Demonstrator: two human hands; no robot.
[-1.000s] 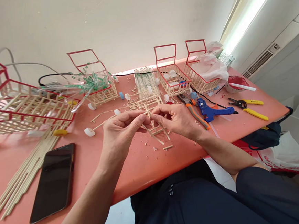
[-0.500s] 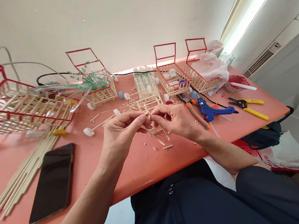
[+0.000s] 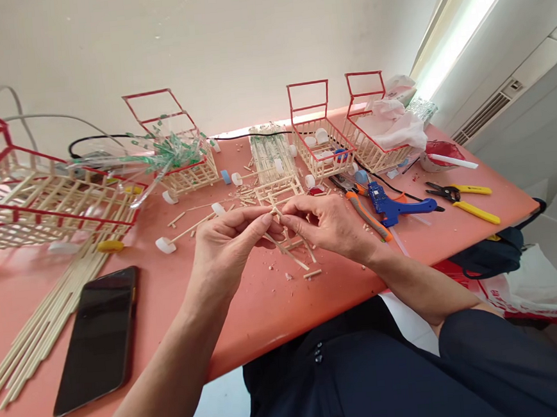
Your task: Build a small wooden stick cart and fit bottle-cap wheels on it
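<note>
Between my fingertips is a small frame of pale wooden sticks (image 3: 289,254), held just above the table's front middle. My left hand (image 3: 235,244) pinches it from the left, thumb and forefinger closed. From the right, my right hand (image 3: 325,224) pinches the same frame close to the left fingertips. The exact joint under the fingers is hidden. Just behind the hands lies a lattice panel of sticks (image 3: 277,188). One short cut stick (image 3: 312,274) lies in front, among crumbs of wood.
Red-rimmed stick carts (image 3: 324,147) stand along the wall. At right lie a blue glue gun (image 3: 399,208), orange-grey pliers (image 3: 368,214) and yellow-handled wire strippers (image 3: 476,212). At left are a phone (image 3: 98,338), a bundle of sticks (image 3: 46,323) and cap-wheeled axles (image 3: 184,238).
Almost nothing differs. Both hands keep their pinch on the stick frame, with only a very slight shift of the fingers.
</note>
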